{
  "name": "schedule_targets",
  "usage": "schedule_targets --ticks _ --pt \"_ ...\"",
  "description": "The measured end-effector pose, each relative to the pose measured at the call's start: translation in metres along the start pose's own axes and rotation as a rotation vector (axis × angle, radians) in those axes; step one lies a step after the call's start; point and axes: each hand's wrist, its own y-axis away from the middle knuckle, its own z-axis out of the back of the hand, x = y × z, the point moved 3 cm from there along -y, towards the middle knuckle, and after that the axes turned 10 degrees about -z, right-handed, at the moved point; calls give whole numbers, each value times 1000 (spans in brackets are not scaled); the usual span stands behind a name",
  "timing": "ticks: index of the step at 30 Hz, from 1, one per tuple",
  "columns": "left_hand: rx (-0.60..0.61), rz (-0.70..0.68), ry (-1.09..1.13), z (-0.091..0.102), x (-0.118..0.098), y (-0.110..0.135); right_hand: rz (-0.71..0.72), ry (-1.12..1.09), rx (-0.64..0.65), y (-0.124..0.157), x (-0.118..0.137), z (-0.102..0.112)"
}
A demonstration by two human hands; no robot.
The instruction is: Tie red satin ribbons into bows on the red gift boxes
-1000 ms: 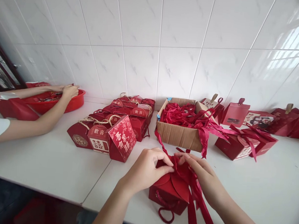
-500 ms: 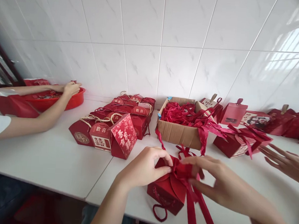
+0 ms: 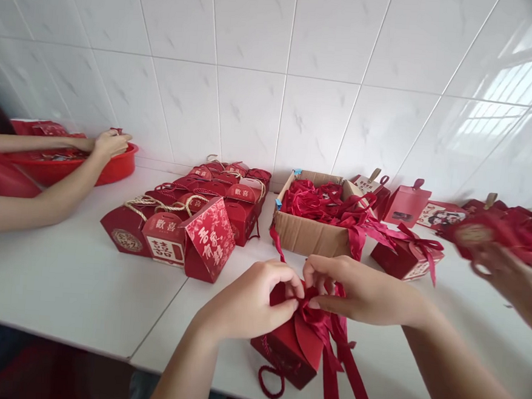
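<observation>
A small red gift box (image 3: 288, 350) with petal-shaped top flaps stands near the front edge of the white counter (image 3: 82, 284). A dark red ribbon (image 3: 334, 356) is gathered at its top, and the tails hang down past the box. My left hand (image 3: 250, 302) pinches the ribbon at the top from the left. My right hand (image 3: 355, 291) pinches the same knot from the right. A red cord handle loops out below the box.
A cardboard box of red ribbons (image 3: 319, 218) sits behind my hands. Several finished red boxes (image 3: 187, 218) stand at the left. A person's arm reaches into a red basin (image 3: 68, 164) far left. Another person's hand (image 3: 511, 277) lifts a red box at the right.
My right hand drew back to the knot and both hands now pinch it closely. At the right, the other person's hand, open before, now lifts a red box. The view shifted slightly right.
</observation>
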Motion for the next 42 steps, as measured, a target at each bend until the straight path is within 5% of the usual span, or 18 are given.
schedule_targets --ticks 6,15,29,42 --pt "28 56 -7 1 -1 1 178 -2 28 4 0 0" --pt "-21 87 -172 14 8 5 243 404 50 5 -3 -5" --pt "81 99 -161 9 9 3 204 259 -41 1 -7 5" --pt "130 112 -134 17 15 8 140 190 17 0 -11 2"
